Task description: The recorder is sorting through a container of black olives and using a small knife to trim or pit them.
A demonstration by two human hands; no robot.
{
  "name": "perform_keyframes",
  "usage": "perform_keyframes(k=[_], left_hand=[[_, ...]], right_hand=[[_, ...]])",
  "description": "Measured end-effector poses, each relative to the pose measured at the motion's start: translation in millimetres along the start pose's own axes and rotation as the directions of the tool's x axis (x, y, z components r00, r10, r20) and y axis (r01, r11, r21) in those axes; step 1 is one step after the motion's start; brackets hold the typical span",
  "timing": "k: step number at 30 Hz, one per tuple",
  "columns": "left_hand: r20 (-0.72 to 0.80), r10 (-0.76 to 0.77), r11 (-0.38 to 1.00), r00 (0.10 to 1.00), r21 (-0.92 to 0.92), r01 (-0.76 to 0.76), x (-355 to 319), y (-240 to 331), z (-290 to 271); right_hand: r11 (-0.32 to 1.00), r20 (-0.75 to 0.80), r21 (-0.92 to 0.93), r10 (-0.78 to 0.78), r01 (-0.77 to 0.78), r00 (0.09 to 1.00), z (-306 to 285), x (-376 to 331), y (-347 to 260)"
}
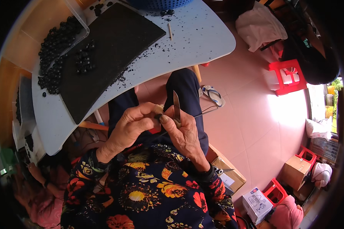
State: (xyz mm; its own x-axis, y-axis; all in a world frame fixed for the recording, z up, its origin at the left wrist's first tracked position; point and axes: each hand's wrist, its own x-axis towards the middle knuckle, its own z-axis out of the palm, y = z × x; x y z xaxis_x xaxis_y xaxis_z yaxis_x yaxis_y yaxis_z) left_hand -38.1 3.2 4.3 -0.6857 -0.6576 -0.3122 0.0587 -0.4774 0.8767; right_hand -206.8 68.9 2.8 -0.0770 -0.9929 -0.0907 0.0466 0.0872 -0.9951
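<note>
Pinching a small dark piece (158, 116) between thumb and forefinger, left hand (135, 124) sits just off the near edge of the white table (206, 36), above the lap. Right hand (182, 133) is right next to it, fingers closed on a short knife (176, 104), blade up toward the table; its thumb is at the same piece, so the hands are together, fingertips meeting. Piece is mostly covered by fingers: probably one of the black round fruits, can't confirm. On the table's left part: dark rectangular board (120, 36), set at an angle, with a small cluster of black fruits (85, 61) on it. Larger fruit pile (51, 74) along the board's left side, up against a clear plastic bin (86, 28) at the table's far left. Blue perforated basket (160, 4) at the table's far edge. Thin wooden stick (170, 31) on the table right of the board, dark crumbs (154, 49) scattered around it. Off the table's right side, on pink floor tiles (240, 114): flip-flop (214, 95) near, red plastic stool (288, 78) well apart. Open cardboard box (233, 177) well below the table, by the right forearm.
</note>
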Motion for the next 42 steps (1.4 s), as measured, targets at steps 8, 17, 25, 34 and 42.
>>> perform_keyframes(k=[8, 17, 25, 34, 42], left_hand=[[0.014, 0.052, 0.994, 0.999, 0.090, -0.053, 5.8, 1.9, -3.8], [0.143, -0.015, 0.949, 0.990, -0.310, 0.060, 14.1, -1.0, -13.2], [0.057, -0.040, 0.960, 0.998, -0.274, 0.054, 9.4, 5.8, -13.8], [-0.045, 0.051, 0.993, 0.998, 0.106, -0.046, 7.1, 7.6, -13.5], [-0.040, 0.043, 0.993, 0.998, 0.112, -0.038, 7.9, 1.0, -14.7]], right_hand=[[0.928, 0.125, 0.314, 0.168, -0.199, 0.978, -1.9, 6.2, 13.1], [0.941, -0.023, 0.294, 0.183, -0.169, 0.983, 3.1, 6.1, 21.1], [0.998, 0.008, -0.052, -0.021, 0.021, 1.000, 2.1, 4.5, 7.8], [0.890, 0.030, -0.436, -0.138, 0.137, 0.990, 11.0, 2.0, 18.2], [0.847, 0.048, -0.506, -0.162, 0.164, 0.986, 10.8, -0.4, 19.1]])
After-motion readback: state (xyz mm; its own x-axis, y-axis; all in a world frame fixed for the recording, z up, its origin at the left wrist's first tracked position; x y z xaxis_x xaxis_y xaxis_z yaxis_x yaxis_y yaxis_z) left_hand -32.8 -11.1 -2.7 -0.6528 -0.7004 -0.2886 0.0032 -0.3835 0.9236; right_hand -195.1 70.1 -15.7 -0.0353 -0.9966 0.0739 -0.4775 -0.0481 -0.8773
